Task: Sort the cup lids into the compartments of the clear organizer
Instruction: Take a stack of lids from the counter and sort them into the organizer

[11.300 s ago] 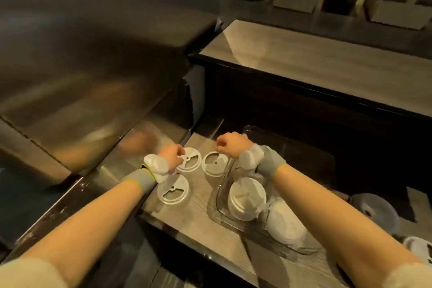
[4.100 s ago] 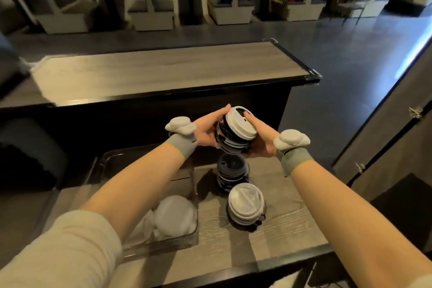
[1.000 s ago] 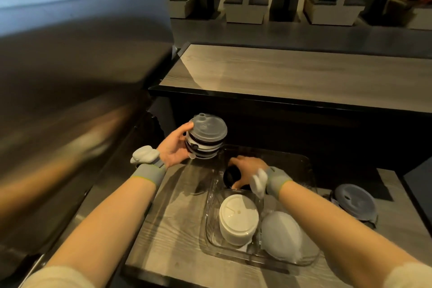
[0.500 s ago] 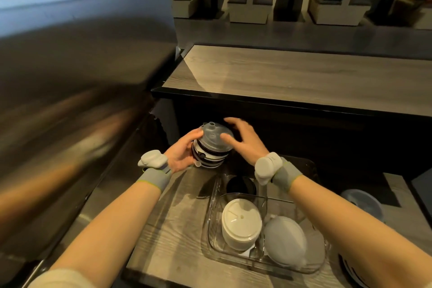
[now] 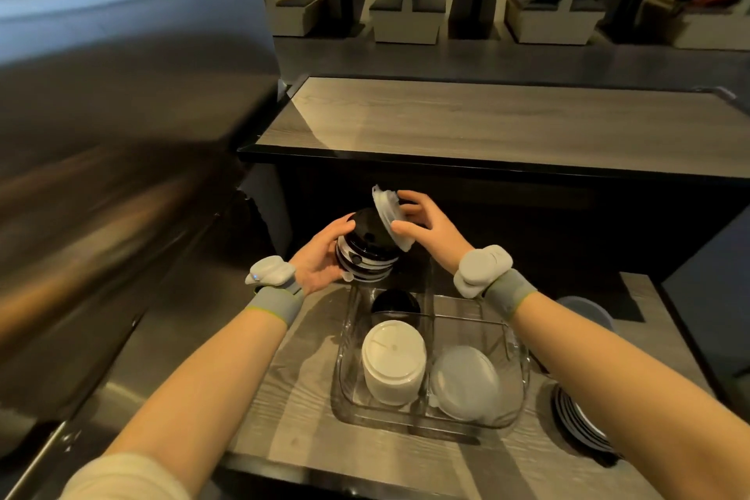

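Note:
My left hand grips a stack of black and white cup lids above the far end of the clear organizer. My right hand pinches a translucent lid, tilted on edge, just off the top of that stack. In the organizer, a stack of white lids fills the near left compartment, frosted clear lids the near right, and a black lid lies in the far left one.
The organizer stands on a grey wooden counter. More lids lie to its right: a dark stack near the edge and a greyish lid behind. A steel surface rises at left; a raised bar top lies beyond.
My right hand left the black lid in the far left compartment, rose to the held stack and lifted the translucent top lid off it. The left hand kept holding the stack.

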A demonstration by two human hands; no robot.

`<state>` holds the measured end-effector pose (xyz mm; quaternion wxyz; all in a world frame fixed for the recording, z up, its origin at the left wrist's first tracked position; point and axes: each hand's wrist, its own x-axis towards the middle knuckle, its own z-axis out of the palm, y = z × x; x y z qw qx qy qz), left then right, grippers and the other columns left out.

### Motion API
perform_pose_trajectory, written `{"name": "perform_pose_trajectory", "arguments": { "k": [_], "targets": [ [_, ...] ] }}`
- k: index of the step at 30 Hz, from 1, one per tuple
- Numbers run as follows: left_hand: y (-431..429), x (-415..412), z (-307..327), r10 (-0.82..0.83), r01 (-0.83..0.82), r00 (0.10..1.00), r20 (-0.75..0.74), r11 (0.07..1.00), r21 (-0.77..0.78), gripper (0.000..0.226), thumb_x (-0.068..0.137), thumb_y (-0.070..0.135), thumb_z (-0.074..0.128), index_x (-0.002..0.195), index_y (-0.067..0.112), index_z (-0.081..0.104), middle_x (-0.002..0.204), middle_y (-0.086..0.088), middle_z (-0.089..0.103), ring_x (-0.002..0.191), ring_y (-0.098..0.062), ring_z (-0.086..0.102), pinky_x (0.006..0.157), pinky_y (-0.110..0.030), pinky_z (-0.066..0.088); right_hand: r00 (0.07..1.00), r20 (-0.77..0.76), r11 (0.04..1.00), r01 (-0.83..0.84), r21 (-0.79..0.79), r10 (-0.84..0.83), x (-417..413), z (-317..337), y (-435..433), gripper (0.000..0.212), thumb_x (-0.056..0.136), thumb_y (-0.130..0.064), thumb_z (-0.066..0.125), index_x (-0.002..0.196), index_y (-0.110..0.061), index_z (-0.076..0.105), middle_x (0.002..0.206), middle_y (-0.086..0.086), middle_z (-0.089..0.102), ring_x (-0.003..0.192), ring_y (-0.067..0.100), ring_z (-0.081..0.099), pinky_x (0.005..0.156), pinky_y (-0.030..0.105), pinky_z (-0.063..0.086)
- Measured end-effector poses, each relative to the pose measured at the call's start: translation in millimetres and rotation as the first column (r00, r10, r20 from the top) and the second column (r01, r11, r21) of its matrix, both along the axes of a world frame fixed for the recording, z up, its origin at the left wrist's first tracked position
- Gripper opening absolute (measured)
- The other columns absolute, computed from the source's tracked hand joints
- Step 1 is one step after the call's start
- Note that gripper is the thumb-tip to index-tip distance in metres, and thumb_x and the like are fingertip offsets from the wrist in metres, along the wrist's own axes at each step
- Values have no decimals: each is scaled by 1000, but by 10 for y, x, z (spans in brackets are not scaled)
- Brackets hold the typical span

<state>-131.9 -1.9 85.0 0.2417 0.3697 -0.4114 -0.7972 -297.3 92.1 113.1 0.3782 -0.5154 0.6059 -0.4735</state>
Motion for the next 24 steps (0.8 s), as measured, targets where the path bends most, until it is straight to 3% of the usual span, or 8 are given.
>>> {"name": "perform_pose_trajectory", "arguments": {
  "k": [4, 7, 10, 14, 17, 20, 22, 24],
  "targets": [
    [59, -60, -21, 60, -61, 998, 31, 998, 30, 35, 93, 23, 49, 128, 22, 53, 105, -4, 61, 89, -20, 59, 70, -35, 49, 986, -163, 999, -31, 15, 33, -192, 62, 392, 54, 84, -23, 65, 132, -20, 39, 115, -5, 48, 104, 9, 48, 77, 10, 41],
    [41, -75, -37, 76, -78, 996, 50, 996, 52, 53, 91, 29, 53, 141, 17, 42, 137, -7, 50, 103, -24, 58, 68, -34, 51, 962, -220, 974, -117, 193, 159, -337, 34, 667, 53, 81, -26, 68, 128, -23, 43, 115, -4, 48, 103, 11, 50, 76, 12, 40],
    [130, -160, -41, 130, -132, 991, 24, 990, 56, 56, 89, 30, 56, 142, 17, 41, 145, -8, 45, 108, -24, 57, 72, -35, 49, 905, -285, 904, -196, 381, 316, -473, -94, 946, 54, 77, -30, 73, 123, -29, 44, 116, -3, 49, 107, 16, 51, 85, 20, 44],
    [229, -250, -24, 138, -138, 990, -6, 989, 47, 39, 91, 30, 53, 124, 10, 55, 132, -7, 52, 91, -21, 60, 82, -32, 47, 641, -560, 830, -236, 506, 524, -466, -384, 1146, 65, 71, -38, 75, 126, -28, 43, 125, 3, 45, 117, 20, 41, 99, 36, 40],
    [355, -294, -34, 114, -114, 993, 16, 993, 28, 30, 93, 31, 50, 112, 10, 59, 98, -6, 66, 82, -17, 62, 93, -35, 40, 429, -658, 784, -287, 551, 619, -384, -553, 1223, 66, 71, -34, 74, 128, -26, 41, 130, 4, 39, 119, 23, 38, 96, 39, 40],
    [460, -304, -77, 86, -87, 996, 25, 996, 26, 43, 91, 32, 51, 127, 10, 53, 97, -7, 65, 97, -22, 61, 76, -34, 51, 221, -739, 764, -309, 567, 637, -344, -672, 1275, 69, 73, -35, 73, 133, -25, 40, 135, 5, 38, 122, 25, 39, 97, 41, 41],
    [504, -296, -104, 83, -84, 995, 51, 996, 15, 42, 91, 33, 52, 126, 10, 54, 100, -8, 62, 94, -23, 60, 70, -33, 53, 271, -780, 817, -320, 479, 564, -346, -626, 1264, 61, 77, -44, 67, 130, -23, 45, 131, 6, 42, 117, 23, 43, 93, 39, 42],
    [544, -288, -117, 87, -88, 994, 70, 996, 6, 36, 90, 33, 53, 117, 9, 59, 98, -9, 64, 94, -23, 60, 78, -34, 51, 451, -834, 936, -291, 199, 317, -345, -479, 1182, 43, 82, -47, 60, 111, -15, 52, 110, 6, 50, 95, 21, 48, 77, 35, 43]
  ]
}}
